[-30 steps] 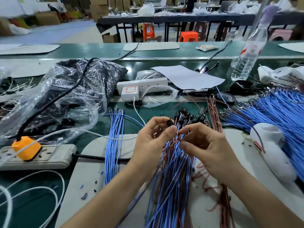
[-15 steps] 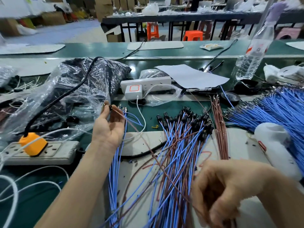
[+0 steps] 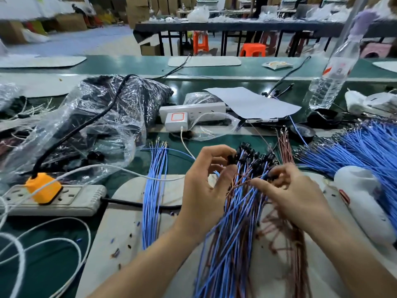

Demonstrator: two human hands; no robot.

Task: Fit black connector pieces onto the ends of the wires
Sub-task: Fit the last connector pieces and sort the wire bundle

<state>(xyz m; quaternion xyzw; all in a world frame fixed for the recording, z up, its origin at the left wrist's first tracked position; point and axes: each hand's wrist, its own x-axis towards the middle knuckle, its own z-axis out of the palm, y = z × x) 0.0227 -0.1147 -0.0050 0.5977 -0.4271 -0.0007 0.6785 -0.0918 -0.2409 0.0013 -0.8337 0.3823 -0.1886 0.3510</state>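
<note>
**Both hands at the connector end of the wire bundle**

Left hand [image 3: 206, 190], centre of frame: curls its fingers and pinches one black connector piece [image 3: 231, 159] between thumb and forefinger, at the left edge of the connector cluster.

Right hand [image 3: 297, 196], just right of centre: closes blurred, curled fingers on a few strands near the top of the wire bundle [image 3: 231, 229], fingertips close to the left thumb. Cannot tell which strands.

Wire bundle: mixes blue and brown strands, fans up from the lower centre and passes between the two hands. Ends in a cluster of fitted connectors [image 3: 254, 157] just above the fingers. Lies on a pale mat [image 3: 126, 214] on the green counter [image 3: 171, 164].

Left of the left hand: loose blue wires [image 3: 153, 190] in a straight sheaf, bare metal tips toward the top of the frame. Right of the cluster: thin brown wires [image 3: 284, 147], likewise bare-tipped. Far right: a large heap of blue wires [image 3: 369, 151], with a white moulded object [image 3: 365, 203] below it.

Lower left: grey power strip [image 3: 71, 201] carrying an orange plug [image 3: 43, 188]. Above it, a crumpled clear plastic bag [image 3: 92, 125] holding dark parts.

Upper centre: white power strip [image 3: 193, 109] with a white charger [image 3: 177, 121], beside a sheet of paper [image 3: 251, 102]. Upper right: a tilted water bottle [image 3: 330, 78].
</note>
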